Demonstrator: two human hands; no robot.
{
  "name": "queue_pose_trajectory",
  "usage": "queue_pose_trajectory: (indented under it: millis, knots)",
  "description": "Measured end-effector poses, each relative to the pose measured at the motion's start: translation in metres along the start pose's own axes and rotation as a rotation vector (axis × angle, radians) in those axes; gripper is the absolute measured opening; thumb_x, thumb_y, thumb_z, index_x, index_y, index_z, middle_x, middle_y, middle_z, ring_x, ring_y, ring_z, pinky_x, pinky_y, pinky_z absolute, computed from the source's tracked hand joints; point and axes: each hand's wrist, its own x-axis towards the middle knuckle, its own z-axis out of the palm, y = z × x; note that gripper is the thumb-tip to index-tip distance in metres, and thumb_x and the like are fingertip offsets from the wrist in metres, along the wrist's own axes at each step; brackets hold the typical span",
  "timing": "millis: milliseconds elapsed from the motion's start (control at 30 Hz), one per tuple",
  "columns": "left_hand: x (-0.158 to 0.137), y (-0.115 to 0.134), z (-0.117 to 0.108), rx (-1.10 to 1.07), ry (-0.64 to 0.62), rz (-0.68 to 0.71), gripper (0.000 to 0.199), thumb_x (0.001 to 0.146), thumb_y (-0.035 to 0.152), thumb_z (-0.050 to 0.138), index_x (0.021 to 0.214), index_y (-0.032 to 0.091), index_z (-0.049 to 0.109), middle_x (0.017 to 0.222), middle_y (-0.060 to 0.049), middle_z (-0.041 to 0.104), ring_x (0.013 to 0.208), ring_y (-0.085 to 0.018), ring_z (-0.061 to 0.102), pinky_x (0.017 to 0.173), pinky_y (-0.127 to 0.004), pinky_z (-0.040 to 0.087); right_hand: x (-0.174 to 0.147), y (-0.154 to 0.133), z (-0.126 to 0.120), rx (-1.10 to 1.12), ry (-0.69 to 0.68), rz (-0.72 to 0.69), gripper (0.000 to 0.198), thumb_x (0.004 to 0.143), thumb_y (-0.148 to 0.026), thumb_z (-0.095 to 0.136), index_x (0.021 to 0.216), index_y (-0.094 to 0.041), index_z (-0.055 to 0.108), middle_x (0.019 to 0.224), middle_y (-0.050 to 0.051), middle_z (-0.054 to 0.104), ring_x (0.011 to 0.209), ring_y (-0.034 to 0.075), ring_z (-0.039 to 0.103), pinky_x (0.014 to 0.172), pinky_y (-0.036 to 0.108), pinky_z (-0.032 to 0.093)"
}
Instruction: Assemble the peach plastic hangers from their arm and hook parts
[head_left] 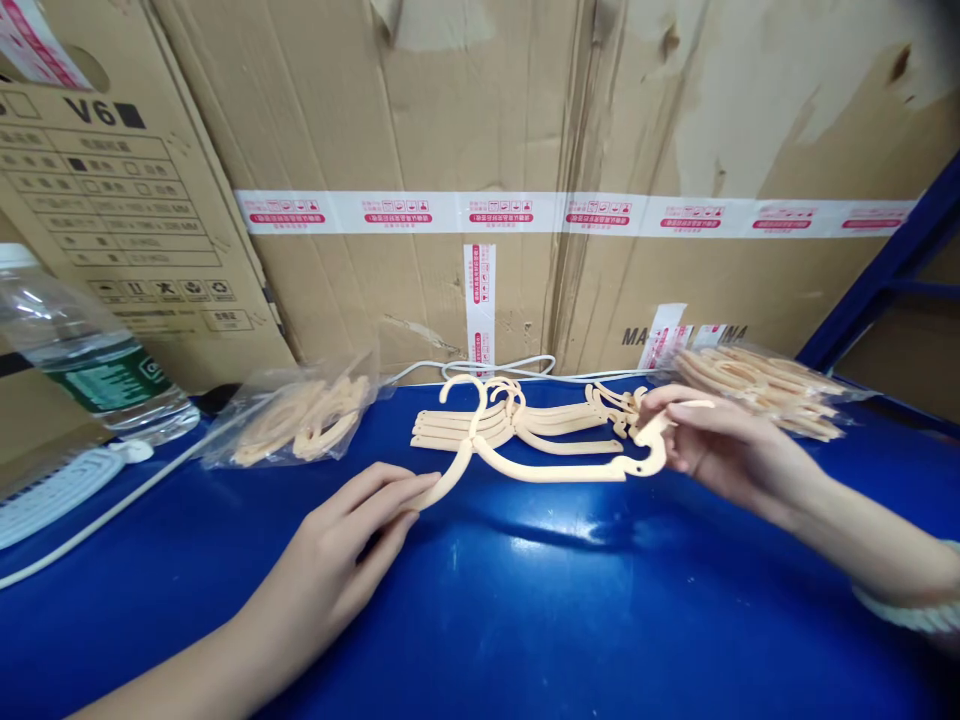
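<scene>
cream-coloured and curved, a hook-topped plastic hanger [547, 473] is pinched at one end by the left hand [349, 540] over the glossy blue tabletop [480, 630]; the right hand [724, 450] grips a small, notched cream piece [658, 455], seemingly touching the hanger's other end.

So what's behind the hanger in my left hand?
Behind that hanger, more beige hangers lie on the blue table, with a taped cardboard box farther back. The hanger covers parts of them, and they overlap, so I can't count them.
</scene>
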Motion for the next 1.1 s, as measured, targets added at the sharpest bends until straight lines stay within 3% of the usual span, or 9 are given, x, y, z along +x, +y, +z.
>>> queue_pose_trajectory:
  millis: [200, 300, 467, 767, 1100]
  knots:
    - [0.001, -0.005, -0.001, -0.035, -0.027, 0.062, 0.03, 0.097, 0.01, 0.043, 0.12, 0.021, 0.059, 0.109, -0.006, 0.063, 0.098, -0.017, 0.062, 0.085, -0.027, 0.051, 0.002, -0.028, -0.035, -0.591, -0.214, -0.006, 0.015, 0.077, -0.026, 0.071, 0.078, -0.013, 0.077, 0.069, 0.005, 0.072, 0.059, 0.012, 0.061, 0.057, 0.024, 0.046]
    - [0.002, -0.005, 0.0, -0.063, -0.057, 0.103, 0.03, 0.097, 0.006, 0.044, 0.119, 0.02, 0.059, 0.106, -0.007, 0.065, 0.098, -0.018, 0.06, 0.085, -0.03, 0.051, 0.0, -0.036, -0.039, -0.809, -0.31, -0.066, 0.014, 0.077, -0.026, 0.072, 0.077, -0.013, 0.078, 0.072, 0.007, 0.072, 0.064, 0.015, 0.063, 0.061, 0.026, 0.048]
    - [0.001, -0.004, 0.001, -0.082, -0.114, 0.151, 0.027, 0.096, 0.006, 0.045, 0.115, 0.02, 0.06, 0.104, -0.006, 0.066, 0.098, -0.019, 0.057, 0.085, -0.032, 0.049, -0.003, -0.035, -0.04, -1.109, -0.452, -0.024, 0.012, 0.08, -0.018, 0.065, 0.073, -0.016, 0.075, 0.07, 0.002, 0.071, 0.065, 0.013, 0.063, 0.061, 0.022, 0.045]
    - [0.004, -0.013, -0.004, -0.121, -0.18, 0.112, 0.025, 0.098, 0.01, 0.044, 0.111, 0.02, 0.063, 0.105, -0.006, 0.064, 0.095, -0.017, 0.06, 0.081, -0.028, 0.05, 0.002, -0.024, -0.048, -1.292, -0.542, 0.189, 0.009, 0.075, -0.024, 0.068, 0.073, -0.016, 0.07, 0.065, 0.002, 0.068, 0.057, 0.015, 0.062, 0.051, 0.022, 0.043]
    - [0.006, -0.026, -0.007, -0.027, -0.17, 0.124, 0.026, 0.098, 0.01, 0.046, 0.114, 0.021, 0.064, 0.106, -0.006, 0.064, 0.094, -0.015, 0.063, 0.082, -0.025, 0.052, 0.003, -0.02, -0.047, -1.341, -0.46, 0.135, 0.008, 0.074, -0.02, 0.062, 0.069, -0.018, 0.067, 0.061, 0.002, 0.068, 0.055, 0.018, 0.063, 0.052, 0.025, 0.043]
